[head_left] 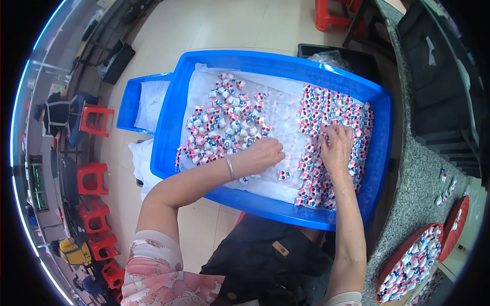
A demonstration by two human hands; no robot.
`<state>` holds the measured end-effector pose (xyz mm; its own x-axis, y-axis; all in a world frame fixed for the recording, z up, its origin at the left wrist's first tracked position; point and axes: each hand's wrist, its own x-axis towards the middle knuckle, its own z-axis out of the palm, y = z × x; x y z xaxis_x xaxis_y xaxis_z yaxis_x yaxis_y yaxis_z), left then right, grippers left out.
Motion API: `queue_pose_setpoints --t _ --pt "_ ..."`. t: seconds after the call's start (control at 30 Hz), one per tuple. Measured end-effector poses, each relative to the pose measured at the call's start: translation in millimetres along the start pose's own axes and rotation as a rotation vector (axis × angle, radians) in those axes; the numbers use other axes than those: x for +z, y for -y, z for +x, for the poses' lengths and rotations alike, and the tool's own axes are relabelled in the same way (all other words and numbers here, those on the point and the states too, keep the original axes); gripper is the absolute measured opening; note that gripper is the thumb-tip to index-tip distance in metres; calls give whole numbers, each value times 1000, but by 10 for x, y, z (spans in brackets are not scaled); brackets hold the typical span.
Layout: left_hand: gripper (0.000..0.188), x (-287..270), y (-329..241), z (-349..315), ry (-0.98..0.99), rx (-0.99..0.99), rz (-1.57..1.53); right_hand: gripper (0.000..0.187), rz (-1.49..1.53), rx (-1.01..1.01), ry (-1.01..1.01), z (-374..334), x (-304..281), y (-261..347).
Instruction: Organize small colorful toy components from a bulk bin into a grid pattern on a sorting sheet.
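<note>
A large blue plastic tray [273,58], lined with white sheet, holds many small pink, white and blue animal-head figurines. On its left side they lie in a loose heap [217,127]; on the right they stand in close rows [319,181]. My left hand [266,154], a bangle on its wrist, hovers over the bare liner beside the heap. Its fingers are curled closed, and whatever they hold is hidden. My right hand [337,150] reaches down onto the rows, thumb and fingers pinched at a figurine. One single figurine [284,175] lies between the two groups.
Left of the tray is a smaller blue tray [138,104] with white liner. A black crate [365,64] stands behind. At right runs a speckled stone counter [421,188] with a red basket of figurines [411,265]. Red stools [92,178] and other people are at far left.
</note>
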<state>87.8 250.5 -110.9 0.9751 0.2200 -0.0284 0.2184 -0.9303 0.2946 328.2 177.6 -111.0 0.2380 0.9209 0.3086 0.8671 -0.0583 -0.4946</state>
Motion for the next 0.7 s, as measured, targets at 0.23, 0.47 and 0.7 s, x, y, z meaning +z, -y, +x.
queue_pose_setpoints --t 0.23,0.47,0.7 --pt "21 -213 37 249 -188 -241 -503 18 36 -76 94 -190 -152 115" --pt "29 158 80 562 -394 -278 -714 29 -59 -147 158 -262 -153 217" --pt "34 244 38 658 -401 -249 -454 45 -82 -120 163 -201 -157 227"
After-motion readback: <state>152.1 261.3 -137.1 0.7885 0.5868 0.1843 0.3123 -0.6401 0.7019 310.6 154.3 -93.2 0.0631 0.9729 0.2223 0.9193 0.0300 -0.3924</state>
